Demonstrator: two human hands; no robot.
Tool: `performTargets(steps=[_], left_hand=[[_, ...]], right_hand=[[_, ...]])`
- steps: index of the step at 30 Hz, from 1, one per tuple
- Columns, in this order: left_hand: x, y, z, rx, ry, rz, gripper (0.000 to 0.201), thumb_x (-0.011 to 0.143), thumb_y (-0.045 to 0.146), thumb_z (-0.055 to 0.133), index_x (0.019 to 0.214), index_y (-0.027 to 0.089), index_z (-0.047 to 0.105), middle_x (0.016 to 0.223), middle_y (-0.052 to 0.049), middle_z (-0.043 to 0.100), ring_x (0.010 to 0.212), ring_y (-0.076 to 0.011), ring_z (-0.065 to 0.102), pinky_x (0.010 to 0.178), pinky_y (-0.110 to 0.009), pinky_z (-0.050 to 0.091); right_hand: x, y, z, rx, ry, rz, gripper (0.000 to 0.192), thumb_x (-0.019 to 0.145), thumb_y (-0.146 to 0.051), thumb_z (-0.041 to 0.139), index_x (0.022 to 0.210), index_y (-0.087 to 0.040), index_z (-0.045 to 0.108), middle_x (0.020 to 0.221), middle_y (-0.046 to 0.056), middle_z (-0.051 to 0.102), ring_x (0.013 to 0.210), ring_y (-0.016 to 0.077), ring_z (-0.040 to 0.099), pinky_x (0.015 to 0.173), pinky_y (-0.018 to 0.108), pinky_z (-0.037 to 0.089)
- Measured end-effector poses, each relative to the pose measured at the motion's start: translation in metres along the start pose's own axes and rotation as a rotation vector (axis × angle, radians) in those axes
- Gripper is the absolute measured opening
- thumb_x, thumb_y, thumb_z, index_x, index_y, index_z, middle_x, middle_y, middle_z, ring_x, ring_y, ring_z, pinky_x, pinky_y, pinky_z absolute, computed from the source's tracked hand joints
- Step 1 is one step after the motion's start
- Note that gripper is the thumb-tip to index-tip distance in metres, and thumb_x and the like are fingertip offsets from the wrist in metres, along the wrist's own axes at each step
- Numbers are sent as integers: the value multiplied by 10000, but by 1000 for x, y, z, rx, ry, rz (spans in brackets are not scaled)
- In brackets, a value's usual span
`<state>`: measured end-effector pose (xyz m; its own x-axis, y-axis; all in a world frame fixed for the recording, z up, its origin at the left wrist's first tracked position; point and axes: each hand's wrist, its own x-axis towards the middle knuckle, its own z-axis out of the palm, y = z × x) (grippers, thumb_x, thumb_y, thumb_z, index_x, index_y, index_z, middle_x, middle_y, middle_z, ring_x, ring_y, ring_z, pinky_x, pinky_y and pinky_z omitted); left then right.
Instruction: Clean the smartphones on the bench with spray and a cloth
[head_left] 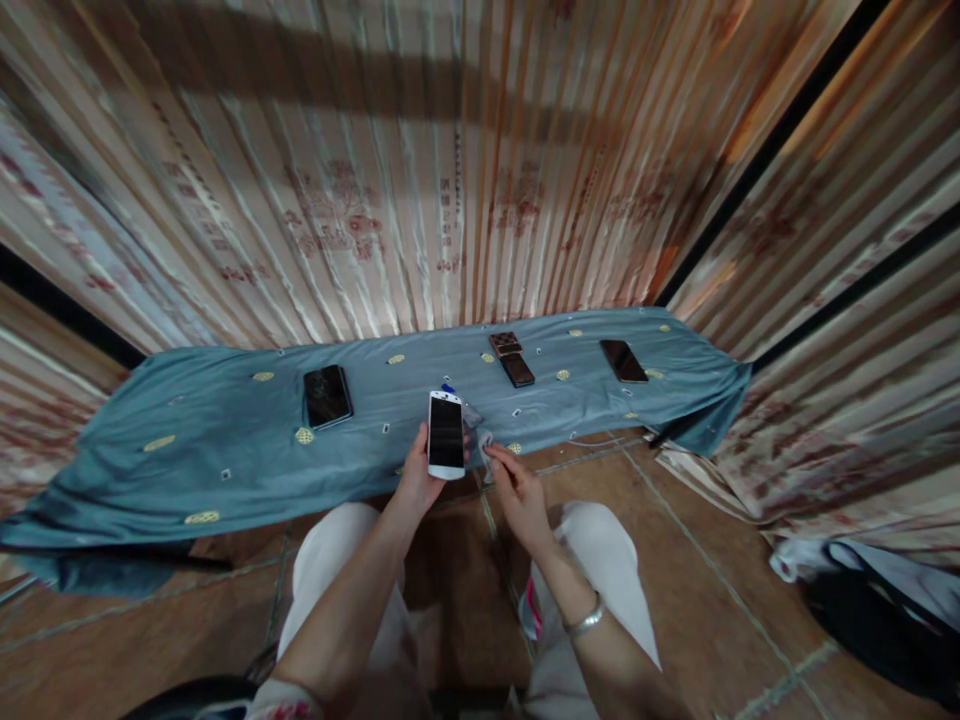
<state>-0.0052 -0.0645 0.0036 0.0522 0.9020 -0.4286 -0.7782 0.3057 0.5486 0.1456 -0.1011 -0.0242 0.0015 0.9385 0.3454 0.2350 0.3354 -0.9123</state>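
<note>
My left hand (421, 472) is closed round a white smartphone (446, 436), its dark screen facing up at me. Just right of the phone, my right hand (517, 492) pinches a small pale cloth (487, 458) between thumb and fingers; the cloth hangs apart from the phone. Behind the phone, a small clear plastic bag (470, 414) and a blue piece (448, 388) are partly hidden on the covered surface.
A blue-grey cloth (247, 425) covers the long low table. On it lie a dark phone (328, 396) at left, a flip phone (512, 358) in the middle and another dark phone (624, 361) at right. A curtain (405, 200) hangs behind. A black bag (877, 610) rests on the tiled floor.
</note>
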Motion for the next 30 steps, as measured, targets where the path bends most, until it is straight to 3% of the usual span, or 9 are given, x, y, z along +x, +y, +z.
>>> performTargets(steps=[3, 6, 10, 13, 16, 20, 25, 30], left_hand=[[-2, -9, -3, 60, -6, 18, 516, 882, 543, 373, 946, 114, 653, 703, -83, 690, 611, -184, 662, 580, -286, 527], [-7, -15, -5, 112, 1, -12, 575, 820, 630, 417, 942, 125, 663, 683, -76, 690, 626, -187, 668, 526, -254, 508], [-10, -17, -4, 118, 75, 2, 528, 828, 596, 445, 885, 125, 676, 763, -87, 712, 778, -196, 682, 652, -262, 531], [-11, -20, -1, 109, 72, 77, 440, 857, 505, 471, 995, 137, 669, 920, -91, 718, 907, -195, 663, 782, -279, 513], [-12, -22, -1, 210, 54, 33, 439, 856, 498, 477, 1091, 165, 639, 941, -93, 714, 835, -210, 670, 693, -306, 527], [-13, -17, -1, 275, 87, -53, 398, 865, 468, 473, 1055, 163, 643, 897, -108, 716, 682, -203, 663, 530, -294, 520], [-16, -5, 0, 117, 74, -42, 336, 886, 363, 478, 1079, 132, 626, 871, -114, 720, 661, -200, 675, 582, -328, 557], [-17, 3, 0, 87, 80, -33, 430, 917, 410, 383, 1115, 102, 608, 867, -133, 720, 741, -235, 692, 595, -349, 562]], right_hand=[[-14, -12, 7, -193, -191, -281, 414, 909, -137, 378, 1287, -207, 533, 1343, 100, 522, 1245, 196, 473, 1036, 398, 407], [-21, -14, 21, -379, -338, -495, 548, 866, -42, 338, 1394, -173, 396, 1402, 106, 453, 1313, 212, 372, 1065, 416, 390], [-3, -5, 29, -581, -358, -582, 611, 829, -23, 372, 1429, -122, 319, 1424, 125, 418, 1317, 243, 348, 1077, 424, 378], [27, 1, 27, -629, -343, -620, 560, 838, -31, 376, 1397, -73, 371, 1401, 153, 441, 1298, 255, 366, 1068, 422, 381], [56, 5, 24, -610, -326, -599, 526, 862, -57, 364, 1387, -90, 394, 1384, 145, 461, 1290, 242, 375, 1065, 416, 374], [77, 12, 25, -520, -323, -517, 526, 882, -58, 278, 1395, -109, 385, 1375, 147, 470, 1287, 220, 373, 1054, 430, 373], [77, 24, 27, -444, -298, -391, 512, 883, -76, 265, 1368, -99, 428, 1355, 168, 487, 1279, 224, 386, 1037, 440, 375], [72, 26, 29, -389, -268, -333, 500, 886, -96, 268, 1349, -101, 456, 1367, 160, 475, 1264, 218, 406, 1041, 425, 362]])
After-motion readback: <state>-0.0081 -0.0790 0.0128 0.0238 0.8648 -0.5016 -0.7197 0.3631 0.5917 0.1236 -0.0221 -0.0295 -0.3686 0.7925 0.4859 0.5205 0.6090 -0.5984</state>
